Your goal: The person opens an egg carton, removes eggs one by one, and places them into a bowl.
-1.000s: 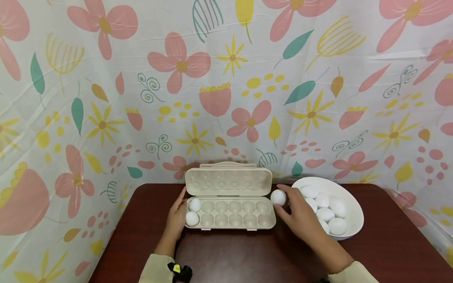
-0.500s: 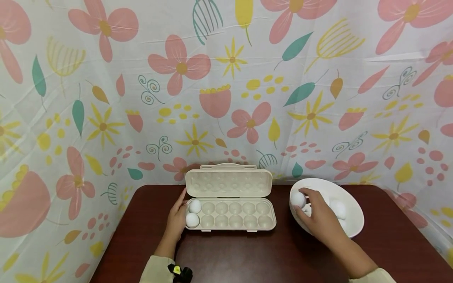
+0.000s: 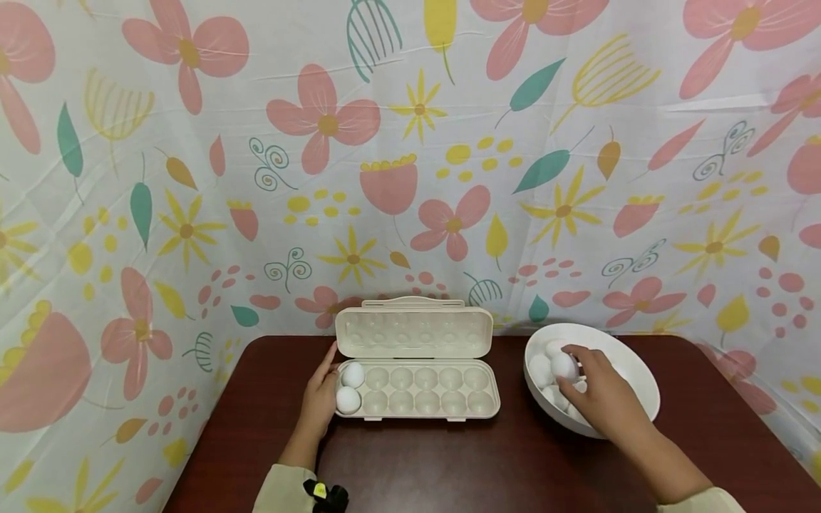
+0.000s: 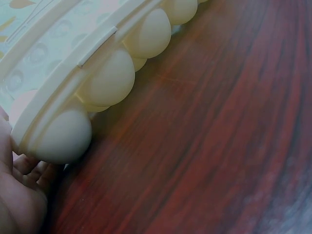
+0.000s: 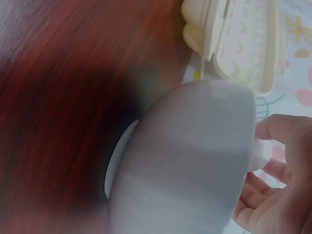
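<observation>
An open cream egg carton (image 3: 420, 410) lies on the table, its lid (image 3: 413, 331) tipped back. Two white eggs (image 3: 348, 400) fill the leftmost pair of cups; the other cups are bare. My left hand (image 3: 318, 402) holds the carton's left end, and in the left wrist view its fingers (image 4: 36, 170) curl below the rim. My right hand (image 3: 603, 392) pinches a white egg (image 3: 564, 366) between thumb and fingers over the white bowl (image 3: 644, 377). More white eggs (image 3: 541, 370) lie in that bowl, some hidden by the hand. The right wrist view shows mostly the bowl's outer wall (image 5: 185, 156).
The dark red-brown table (image 3: 423, 470) carries the carton and, to its right, the bowl. A strip of bare tabletop separates the two. Right behind the table's far edge hangs a flowered cloth (image 3: 398, 178), which also runs along the left side.
The right hand has carried the egg rightward, from beside the carton's right end to above the eggs in the bowl. My left hand stays at the carton's left end.
</observation>
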`<state>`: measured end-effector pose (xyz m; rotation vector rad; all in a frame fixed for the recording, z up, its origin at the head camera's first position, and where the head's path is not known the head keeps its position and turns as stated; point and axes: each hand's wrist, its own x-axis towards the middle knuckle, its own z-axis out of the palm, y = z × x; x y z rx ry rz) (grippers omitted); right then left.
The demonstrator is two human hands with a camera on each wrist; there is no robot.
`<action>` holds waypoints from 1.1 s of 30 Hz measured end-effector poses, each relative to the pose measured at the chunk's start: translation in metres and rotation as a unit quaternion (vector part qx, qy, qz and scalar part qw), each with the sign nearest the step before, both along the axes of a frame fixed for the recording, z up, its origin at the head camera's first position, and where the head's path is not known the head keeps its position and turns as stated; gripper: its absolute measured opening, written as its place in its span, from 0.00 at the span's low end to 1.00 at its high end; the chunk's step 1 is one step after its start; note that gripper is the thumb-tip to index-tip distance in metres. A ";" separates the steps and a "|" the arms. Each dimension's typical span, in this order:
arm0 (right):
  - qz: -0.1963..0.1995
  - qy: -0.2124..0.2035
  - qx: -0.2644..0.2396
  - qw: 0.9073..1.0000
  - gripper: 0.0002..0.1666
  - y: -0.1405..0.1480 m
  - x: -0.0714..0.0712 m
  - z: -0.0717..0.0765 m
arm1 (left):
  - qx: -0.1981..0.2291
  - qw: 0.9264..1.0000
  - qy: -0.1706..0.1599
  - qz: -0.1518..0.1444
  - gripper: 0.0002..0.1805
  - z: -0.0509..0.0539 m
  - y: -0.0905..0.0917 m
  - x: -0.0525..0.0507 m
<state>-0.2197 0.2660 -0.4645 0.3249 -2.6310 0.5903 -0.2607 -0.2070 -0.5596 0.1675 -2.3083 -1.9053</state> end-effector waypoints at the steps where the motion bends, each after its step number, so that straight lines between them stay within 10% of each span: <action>1: 0.000 -0.003 0.005 1.000 0.31 0.002 0.000 0.000 | -0.001 1.000 0.000 0.001 0.29 0.000 0.000 0.000; 33: 0.002 -0.075 0.074 0.994 0.30 0.025 -0.006 -0.015 | 0.007 1.000 0.007 -0.010 0.29 -0.004 -0.004 -0.002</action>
